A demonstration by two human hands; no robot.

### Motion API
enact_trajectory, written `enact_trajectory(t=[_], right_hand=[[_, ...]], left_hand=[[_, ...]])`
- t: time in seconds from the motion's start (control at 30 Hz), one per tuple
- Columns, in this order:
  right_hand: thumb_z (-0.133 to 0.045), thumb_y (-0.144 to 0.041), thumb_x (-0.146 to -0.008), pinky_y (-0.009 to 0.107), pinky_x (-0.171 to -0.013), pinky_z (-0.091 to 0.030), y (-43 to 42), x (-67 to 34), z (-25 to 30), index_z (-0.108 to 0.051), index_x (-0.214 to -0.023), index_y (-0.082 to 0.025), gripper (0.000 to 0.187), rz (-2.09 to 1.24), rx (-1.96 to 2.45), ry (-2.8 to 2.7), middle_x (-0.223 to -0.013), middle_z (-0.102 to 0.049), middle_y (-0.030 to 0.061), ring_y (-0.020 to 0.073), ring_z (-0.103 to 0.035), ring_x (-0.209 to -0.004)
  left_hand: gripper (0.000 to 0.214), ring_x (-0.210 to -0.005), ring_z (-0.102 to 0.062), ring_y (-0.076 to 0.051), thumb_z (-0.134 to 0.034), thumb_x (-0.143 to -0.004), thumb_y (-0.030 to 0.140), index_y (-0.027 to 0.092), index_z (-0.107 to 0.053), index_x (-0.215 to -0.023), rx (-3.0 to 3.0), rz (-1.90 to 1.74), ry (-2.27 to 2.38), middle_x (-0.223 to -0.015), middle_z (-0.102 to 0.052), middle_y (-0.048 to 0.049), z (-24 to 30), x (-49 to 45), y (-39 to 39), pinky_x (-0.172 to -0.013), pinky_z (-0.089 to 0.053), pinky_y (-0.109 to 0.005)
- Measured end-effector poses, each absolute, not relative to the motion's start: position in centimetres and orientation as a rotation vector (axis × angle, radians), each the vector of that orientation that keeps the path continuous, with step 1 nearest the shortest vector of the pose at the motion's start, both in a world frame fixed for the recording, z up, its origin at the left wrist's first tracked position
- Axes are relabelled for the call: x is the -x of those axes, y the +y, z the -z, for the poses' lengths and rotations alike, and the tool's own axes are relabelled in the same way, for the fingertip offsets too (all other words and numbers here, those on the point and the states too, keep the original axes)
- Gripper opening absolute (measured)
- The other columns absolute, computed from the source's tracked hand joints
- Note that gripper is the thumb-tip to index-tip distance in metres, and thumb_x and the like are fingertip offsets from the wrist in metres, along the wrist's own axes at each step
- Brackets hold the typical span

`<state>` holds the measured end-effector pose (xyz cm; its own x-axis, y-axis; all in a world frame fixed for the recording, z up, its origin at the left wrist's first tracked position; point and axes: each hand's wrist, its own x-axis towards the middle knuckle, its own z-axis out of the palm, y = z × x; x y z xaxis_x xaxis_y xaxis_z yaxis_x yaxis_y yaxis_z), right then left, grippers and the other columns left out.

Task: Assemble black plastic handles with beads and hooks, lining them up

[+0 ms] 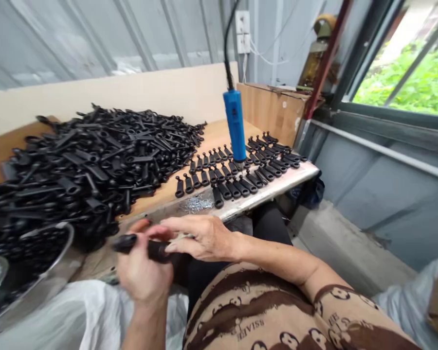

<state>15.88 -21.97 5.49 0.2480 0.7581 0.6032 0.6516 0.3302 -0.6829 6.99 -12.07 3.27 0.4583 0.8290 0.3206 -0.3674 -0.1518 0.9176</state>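
Note:
My left hand (144, 272) is closed around a black plastic arm piece (156, 250), just in front of the table edge. One rounded end of the piece sticks out to the left of that hand. The thumb and fingers of my right hand (208, 238) pinch its other end; motion blurs the fingertips. Beyond my hands, a little heap of small silver screws (198, 203) lies on the table edge. Rows of black arm pieces with ball ends (218, 195) are laid out to the right of the screws.
A blue electric screwdriver (235, 125) hangs upright on its cable over the rows. A large pile of black parts (95, 165) covers the table's left side. At lower left are a metal basin (60, 262) of small black parts and a white plastic bag (95, 311).

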Motion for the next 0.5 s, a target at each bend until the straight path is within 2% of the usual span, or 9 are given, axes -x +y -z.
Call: enact_trajectory(t=[0.13, 0.27, 0.37, 0.5], right_hand=[[-0.053, -0.025, -0.081, 0.025, -0.079, -0.042, -25.2, -15.7, -5.6, -0.059, -0.098, -0.017, 0.019, 0.118, 1.603, -1.615, -0.092, -0.062, 0.0056, 0.0174, -0.057, -0.088], [-0.054, -0.022, -0.078, 0.025, -0.070, -0.042, -27.9, -17.2, -4.2, -0.058, -0.090, -0.016, 0.014, 0.101, 1.718, -1.573, -0.082, -0.063, 0.0059, 0.0175, -0.057, -0.077], [-0.055, -0.021, -0.076, 0.024, -0.063, -0.041, -29.3, -18.8, -2.4, -0.058, -0.093, -0.017, 0.018, 0.026, 1.749, -1.492, -0.077, -0.063, 0.0046, 0.0152, -0.055, -0.067], [-0.059, -0.024, -0.075, 0.021, -0.049, -0.037, -32.3, -21.7, 0.1, -0.061, -0.096, -0.017, 0.023, -0.103, 1.869, -1.271, -0.061, -0.056, -0.0004, 0.0103, -0.046, -0.050]], left_hand=[[0.024, -0.093, -0.058, -0.020, -0.046, -0.083, 0.037, 0.021, -0.053, -0.100, -1.118, -0.944, 0.243, -0.088, -0.062, -0.0034, -6.2, -7.7, -15.4, -0.081, -0.045, -0.034], [0.030, -0.094, -0.057, -0.016, -0.046, -0.083, 0.043, 0.023, -0.049, -0.105, -1.011, -0.741, 0.373, -0.094, -0.062, -0.0034, -4.4, -10.1, -18.6, -0.080, -0.044, -0.029], [0.041, -0.099, -0.055, -0.018, -0.051, -0.079, 0.045, 0.021, -0.046, -0.113, -0.972, -0.583, 0.521, -0.101, -0.061, -0.0062, -2.1, -12.0, -20.1, -0.078, -0.046, -0.029], [0.044, -0.101, -0.056, -0.021, -0.053, -0.080, 0.040, 0.017, -0.047, -0.117, -1.093, -0.266, 0.425, -0.111, -0.058, -0.0103, 0.0, -13.2, -19.9, -0.081, -0.046, -0.031]])
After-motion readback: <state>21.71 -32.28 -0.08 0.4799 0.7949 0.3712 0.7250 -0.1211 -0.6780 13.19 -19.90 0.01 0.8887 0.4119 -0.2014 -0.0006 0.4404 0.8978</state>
